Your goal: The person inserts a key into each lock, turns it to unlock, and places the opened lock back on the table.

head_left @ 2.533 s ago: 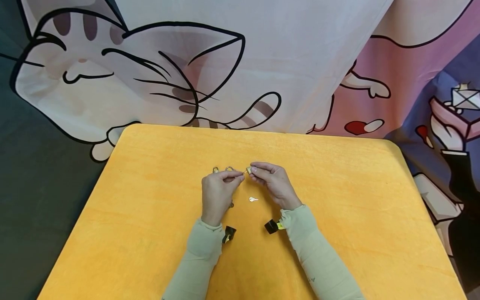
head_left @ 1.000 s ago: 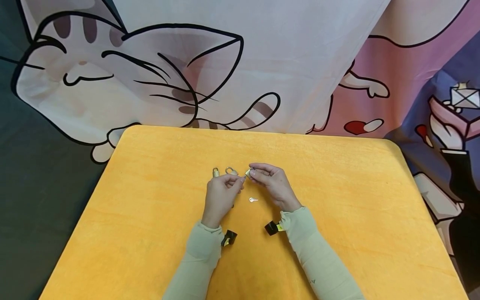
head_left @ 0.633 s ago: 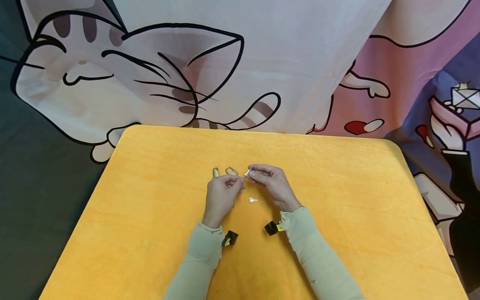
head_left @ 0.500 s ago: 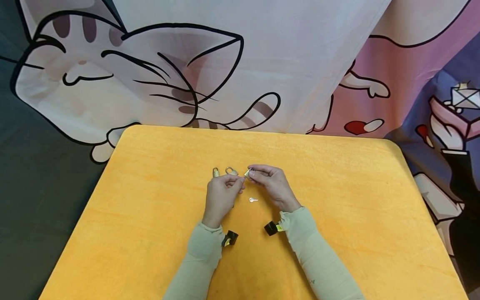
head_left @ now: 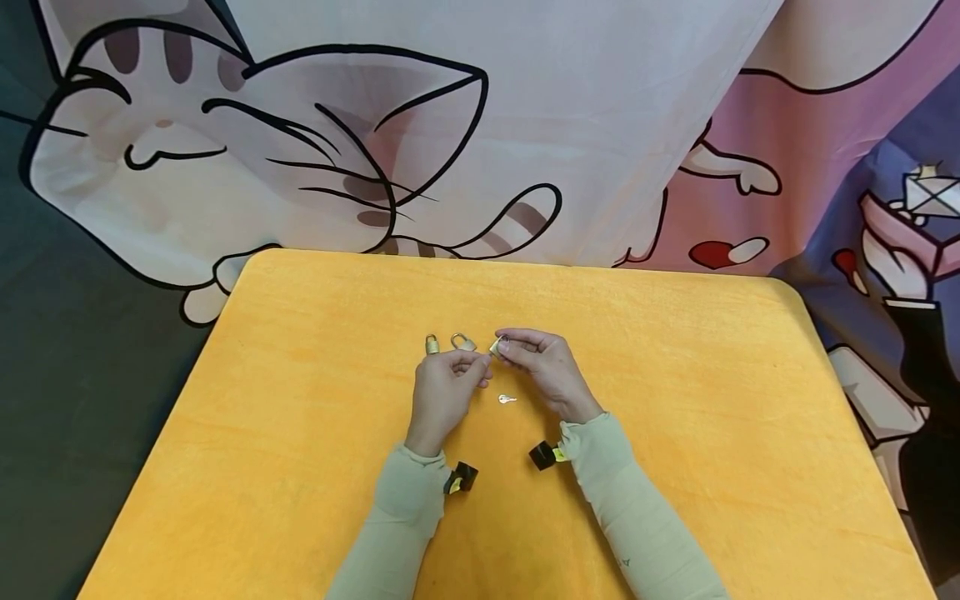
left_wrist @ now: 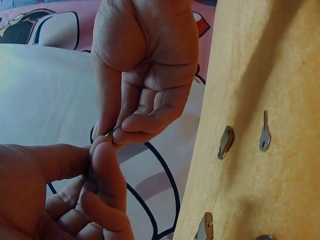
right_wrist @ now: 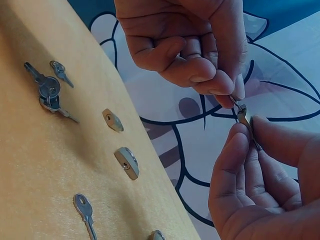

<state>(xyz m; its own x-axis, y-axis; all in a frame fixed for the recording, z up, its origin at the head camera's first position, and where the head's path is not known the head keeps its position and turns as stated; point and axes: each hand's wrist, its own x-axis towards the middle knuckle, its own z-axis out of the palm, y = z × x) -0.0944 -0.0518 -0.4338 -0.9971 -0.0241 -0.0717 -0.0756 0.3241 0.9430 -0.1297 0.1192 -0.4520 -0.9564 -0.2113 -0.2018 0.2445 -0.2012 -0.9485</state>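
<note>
Right wrist view: left fingers pinch a key at the lock held by right fingers, above the surface toward its far edge — I'd keep both in line, turning gently.

The head view looks forward and down from farthest off, left hand and right hand central. The wrist views face the cloth from close by, turned sideways: table at right in the left's, at left in the right's. Both share hands and key.
</note>
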